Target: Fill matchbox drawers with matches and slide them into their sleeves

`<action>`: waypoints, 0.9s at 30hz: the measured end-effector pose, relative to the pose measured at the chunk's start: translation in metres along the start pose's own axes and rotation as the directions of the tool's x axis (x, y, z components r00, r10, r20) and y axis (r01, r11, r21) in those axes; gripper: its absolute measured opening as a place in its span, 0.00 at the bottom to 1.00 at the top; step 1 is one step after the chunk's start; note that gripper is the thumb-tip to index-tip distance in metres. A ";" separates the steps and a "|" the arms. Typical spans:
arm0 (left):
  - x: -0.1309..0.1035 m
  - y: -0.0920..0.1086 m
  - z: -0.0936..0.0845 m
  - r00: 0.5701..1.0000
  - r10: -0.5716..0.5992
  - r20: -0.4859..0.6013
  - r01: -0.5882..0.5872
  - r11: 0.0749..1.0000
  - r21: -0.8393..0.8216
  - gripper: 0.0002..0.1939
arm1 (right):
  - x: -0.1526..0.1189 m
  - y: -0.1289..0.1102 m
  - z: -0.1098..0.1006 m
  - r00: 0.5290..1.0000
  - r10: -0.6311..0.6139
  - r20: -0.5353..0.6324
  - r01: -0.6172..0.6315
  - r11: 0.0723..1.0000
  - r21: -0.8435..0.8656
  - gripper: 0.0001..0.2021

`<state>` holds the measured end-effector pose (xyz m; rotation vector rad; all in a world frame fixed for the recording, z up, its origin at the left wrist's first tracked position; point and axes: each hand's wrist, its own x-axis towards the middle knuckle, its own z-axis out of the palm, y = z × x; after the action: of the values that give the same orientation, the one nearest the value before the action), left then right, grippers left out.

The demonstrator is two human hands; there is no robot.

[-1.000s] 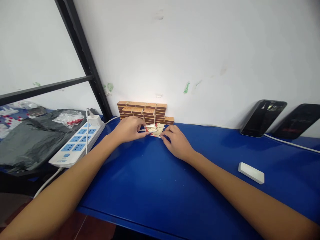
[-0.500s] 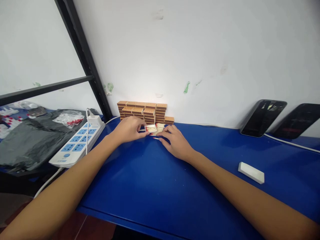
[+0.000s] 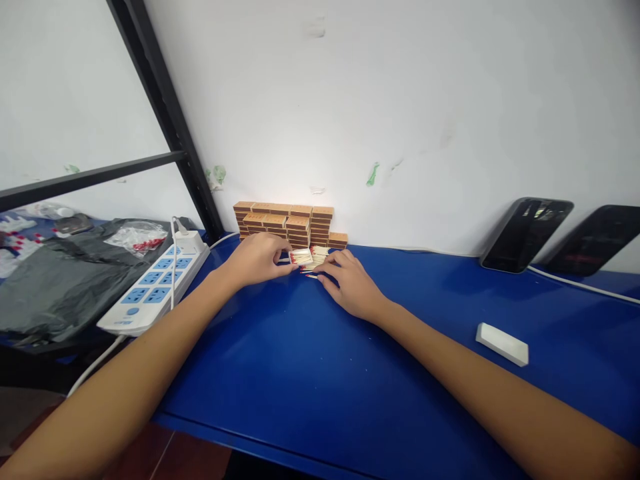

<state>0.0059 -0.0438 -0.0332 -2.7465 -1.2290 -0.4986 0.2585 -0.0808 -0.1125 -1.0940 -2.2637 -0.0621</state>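
Observation:
Between the thumb and fingers of my left hand (image 3: 257,259) is a small matchbox tray (image 3: 301,257) with matches in it. Beside the tray, to its right, lies a pile of loose red-tipped matches (image 3: 320,253). My right hand (image 3: 354,285) is at the near side of that pile, its thumb and fingertips drawn together. A single match (image 3: 311,276) sticks out leftward from these fingertips. Behind both hands, brown matchboxes (image 3: 275,219) are stacked in several layers against the wall, partly hidden by my left hand.
A white power strip (image 3: 155,283) with cables lies left, next to a black plastic sheet (image 3: 65,280). Two dark phones (image 3: 525,233) lean on the wall at right. A white block (image 3: 503,344) rests on the blue table (image 3: 320,387). A black metal frame (image 3: 170,100) rises at left.
Almost nothing differs. Both hands stay in place, with only a tiny shift of the whole view.

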 end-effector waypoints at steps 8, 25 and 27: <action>0.000 0.002 -0.002 1.000 -0.006 0.017 0.006 1.000 0.008 0.18 | 0.001 -0.001 -0.003 0.999 0.043 -0.007 -0.043 0.998 0.045 0.02; -0.001 0.001 0.003 0.999 0.030 0.023 -0.030 0.999 -0.017 0.17 | 0.004 0.002 -0.007 0.996 0.072 -0.052 -0.068 0.995 0.075 0.05; -0.001 0.007 0.004 0.998 0.057 0.039 -0.055 0.997 -0.052 0.16 | 0.005 0.002 -0.009 0.992 0.056 -0.110 -0.047 0.995 0.083 0.04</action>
<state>0.0111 -0.0482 -0.0371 -2.8383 -1.1595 -0.4778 0.2622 -0.0792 -0.1027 -1.0789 -2.1187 -0.0105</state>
